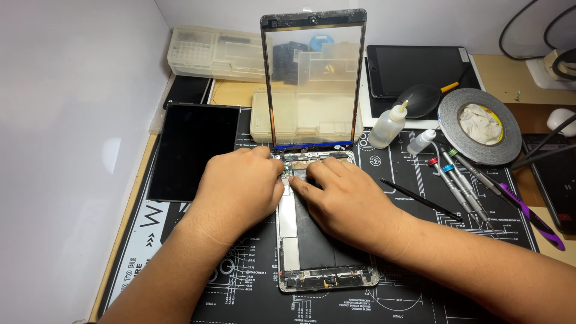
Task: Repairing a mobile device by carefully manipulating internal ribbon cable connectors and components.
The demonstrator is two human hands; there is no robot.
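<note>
Resting on the opened tablet body (312, 240) at the middle of the head view, both hands work at its upper end. The left hand (240, 189) lies palm down with its fingers curled together, tips pressed onto the small parts near the top edge of the body; whether they pinch anything I cannot tell. The right hand (345, 198) lies just beside it, fingers together and bent, fingertips (298, 187) touching the same spot — the two hands nearly meet there.

At 12 o'clock from the hands the lifted glass panel (313, 78) stands upright, its lower edge at the top of the body. At 9 o'clock a dark screen panel (193, 151) lies flat on the black work mat (420, 288). Toward 2 o'clock stand a small squeeze bottle (387, 126) and a roll of tape (479, 126). At 3 o'clock lie several screwdrivers (457, 185) and black tweezers (419, 199) — well apart from the hands.
</note>
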